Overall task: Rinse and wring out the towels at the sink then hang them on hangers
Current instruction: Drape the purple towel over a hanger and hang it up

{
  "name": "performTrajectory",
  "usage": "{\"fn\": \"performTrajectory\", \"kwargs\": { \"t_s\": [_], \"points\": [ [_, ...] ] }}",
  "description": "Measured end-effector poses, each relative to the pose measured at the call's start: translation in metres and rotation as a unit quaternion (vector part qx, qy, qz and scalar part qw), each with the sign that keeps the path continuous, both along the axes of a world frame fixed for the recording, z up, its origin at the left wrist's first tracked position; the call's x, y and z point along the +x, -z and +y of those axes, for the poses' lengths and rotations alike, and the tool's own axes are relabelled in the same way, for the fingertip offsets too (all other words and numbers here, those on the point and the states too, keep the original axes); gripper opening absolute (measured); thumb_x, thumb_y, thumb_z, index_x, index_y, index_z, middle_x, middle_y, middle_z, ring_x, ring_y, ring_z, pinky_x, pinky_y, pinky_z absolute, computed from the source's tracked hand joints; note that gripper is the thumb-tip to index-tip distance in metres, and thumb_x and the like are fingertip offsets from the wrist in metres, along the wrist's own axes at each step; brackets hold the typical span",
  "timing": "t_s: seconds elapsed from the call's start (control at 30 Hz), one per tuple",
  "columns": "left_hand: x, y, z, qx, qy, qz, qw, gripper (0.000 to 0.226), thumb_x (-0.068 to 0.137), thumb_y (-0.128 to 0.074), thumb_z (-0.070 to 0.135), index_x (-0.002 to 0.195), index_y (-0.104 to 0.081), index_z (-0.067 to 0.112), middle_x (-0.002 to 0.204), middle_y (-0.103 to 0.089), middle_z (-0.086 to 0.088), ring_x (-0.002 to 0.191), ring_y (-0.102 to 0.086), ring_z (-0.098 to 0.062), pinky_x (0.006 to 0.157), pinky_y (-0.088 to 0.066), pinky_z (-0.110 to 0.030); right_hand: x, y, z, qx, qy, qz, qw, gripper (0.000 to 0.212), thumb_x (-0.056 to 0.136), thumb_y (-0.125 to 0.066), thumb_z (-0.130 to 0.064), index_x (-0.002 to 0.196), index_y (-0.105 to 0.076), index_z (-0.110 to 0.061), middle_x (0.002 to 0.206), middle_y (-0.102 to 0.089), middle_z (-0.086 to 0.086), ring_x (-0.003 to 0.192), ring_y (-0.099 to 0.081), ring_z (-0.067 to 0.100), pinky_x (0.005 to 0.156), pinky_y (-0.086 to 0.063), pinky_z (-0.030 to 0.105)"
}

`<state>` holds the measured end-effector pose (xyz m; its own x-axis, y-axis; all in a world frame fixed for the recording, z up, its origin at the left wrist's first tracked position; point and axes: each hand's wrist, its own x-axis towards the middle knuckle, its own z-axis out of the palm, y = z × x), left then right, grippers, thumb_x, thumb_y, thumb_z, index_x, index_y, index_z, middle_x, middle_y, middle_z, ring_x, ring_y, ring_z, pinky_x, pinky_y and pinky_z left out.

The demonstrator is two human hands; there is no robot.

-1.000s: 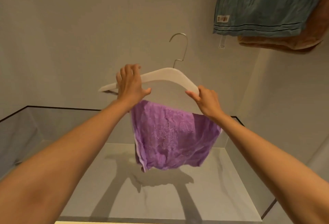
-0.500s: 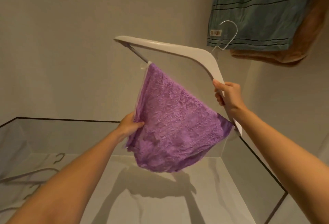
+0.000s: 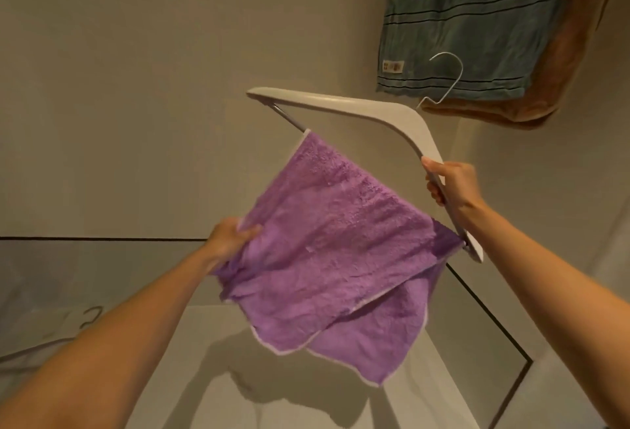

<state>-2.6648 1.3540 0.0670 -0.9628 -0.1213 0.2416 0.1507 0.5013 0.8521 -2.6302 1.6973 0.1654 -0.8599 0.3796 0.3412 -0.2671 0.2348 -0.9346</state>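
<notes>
Presently, a person stands at the basin (image 3: 341, 404) with both arms raised in front of a plain wall.

1. Right hand (image 3: 453, 186): fingers and thumb are curled round the lower arm of the white hanger (image 3: 392, 115), gripping it just below the bend.
2. Hanger position: it is held in the air, steeply tilted. One arm end points up and to the left; the other end sits low on the right, beyond the right wrist. The metal hook (image 3: 450, 77) points up and to the right, in front of a hanging teal striped towel (image 3: 477, 19).
3. Purple towel (image 3: 341, 241): it is draped over the hanger's crossbar, which runs diagonally from upper left to lower right. Two layers hang down above the basin, the rear layer reaching lower.
4. Left hand (image 3: 228, 241): thumb and fingers pinch the towel's left edge, drawing the front layer out to the left.

A brown towel (image 3: 562, 87) hangs directly behind the teal one. At the lower left, faint outlines of spare hangers (image 3: 51, 343) are visible.
</notes>
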Motion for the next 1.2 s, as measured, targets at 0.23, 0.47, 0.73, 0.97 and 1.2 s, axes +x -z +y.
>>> {"fn": "performTrajectory", "kwargs": {
  "t_s": [0.23,0.47,0.73,0.97,1.2],
  "points": [
    [-0.008,0.001,-0.004,-0.112,-0.021,-0.088,0.99,0.022,0.087,-0.063,0.019,0.089,-0.067,-0.002,0.085,-0.064,-0.017,0.085,-0.06,-0.028,0.064,-0.035,-0.028,-0.001,-0.003,-0.002,0.041,-0.001,0.005,0.999,0.03,0.081,-0.068,-0.026,0.062,-0.055,-0.007,0.053,-0.047,0.007,0.039,-0.038,0.012,0.042,-0.027,0.021],
    [-0.002,0.003,-0.013,0.033,0.034,-0.145,0.988,0.024,0.087,-0.063,0.029,0.08,-0.059,0.006,0.077,-0.056,-0.009,0.064,-0.049,-0.02,0.056,-0.034,-0.025,0.003,-0.013,-0.001,0.057,0.008,0.007,0.998,0.03,0.081,-0.068,-0.026,0.062,-0.057,-0.005,0.054,-0.048,0.007,0.043,-0.039,0.015,0.038,-0.028,0.019],
    [0.015,0.011,-0.01,-0.266,-0.089,-0.024,0.96,0.054,0.091,-0.043,0.054,0.082,-0.059,0.003,0.094,-0.065,-0.025,0.088,-0.061,-0.039,0.072,-0.043,-0.037,0.007,-0.014,0.006,0.056,0.03,0.027,0.998,0.032,0.082,-0.067,-0.026,0.059,-0.055,-0.007,0.052,-0.047,0.007,0.039,-0.038,0.012,0.039,-0.028,0.02],
    [0.009,-0.004,-0.018,-0.148,0.136,-0.248,0.948,0.012,0.082,-0.069,0.013,0.085,-0.058,0.01,0.078,-0.056,-0.005,0.07,-0.052,-0.017,0.056,-0.039,-0.023,0.006,-0.007,0.002,0.055,0.009,0.018,0.998,0.032,0.08,-0.069,-0.022,0.059,-0.054,-0.005,0.036,-0.045,-0.004,0.028,-0.034,0.004,0.035,-0.024,0.015],
    [0.012,-0.012,0.02,0.223,0.185,-0.193,0.937,0.026,0.093,-0.047,0.03,0.08,-0.062,0.014,0.074,-0.063,-0.004,0.064,-0.057,-0.016,0.062,-0.046,-0.026,0.011,-0.021,-0.006,0.07,-0.037,0.033,0.996,0.027,0.08,-0.069,-0.02,0.062,-0.057,-0.004,0.056,-0.048,0.006,0.039,-0.04,0.01,0.039,-0.026,0.019]
  ]
}}
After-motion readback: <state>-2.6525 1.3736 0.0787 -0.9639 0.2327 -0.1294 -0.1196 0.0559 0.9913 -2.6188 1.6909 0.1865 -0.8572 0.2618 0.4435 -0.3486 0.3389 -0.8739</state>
